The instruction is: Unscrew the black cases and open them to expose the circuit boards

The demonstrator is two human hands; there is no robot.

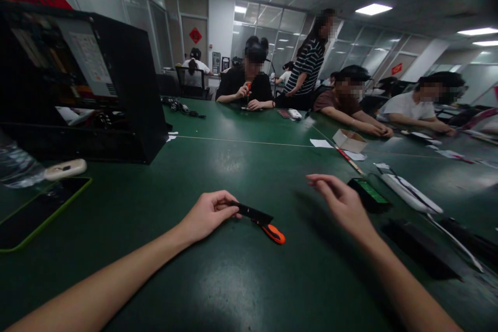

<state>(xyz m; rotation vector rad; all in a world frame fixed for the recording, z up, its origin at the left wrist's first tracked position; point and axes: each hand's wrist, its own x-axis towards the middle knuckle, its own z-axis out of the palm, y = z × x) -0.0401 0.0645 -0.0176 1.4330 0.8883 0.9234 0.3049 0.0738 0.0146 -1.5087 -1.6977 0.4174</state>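
My left hand [213,213] pinches one end of a thin black strip [254,213], flat and rectangular, between thumb and fingers. Below the strip's free end lies a screwdriver with an orange and black handle [275,234]; its shaft is mostly hidden by the strip. My right hand [344,202] hovers over the table at the right, slightly blurred, its fingers stretched forward and nothing visible in them. Close beside it is a black box with a green top face [369,193]. A long dark block [420,246] lies nearer my right forearm.
An open black computer case [124,83] stands at the left, near a phone with a green edge [42,212] and a clear bottle [17,163]. A white power strip [412,193] and a small cardboard box [349,141] are at the right. Several people work across the green table [229,166].
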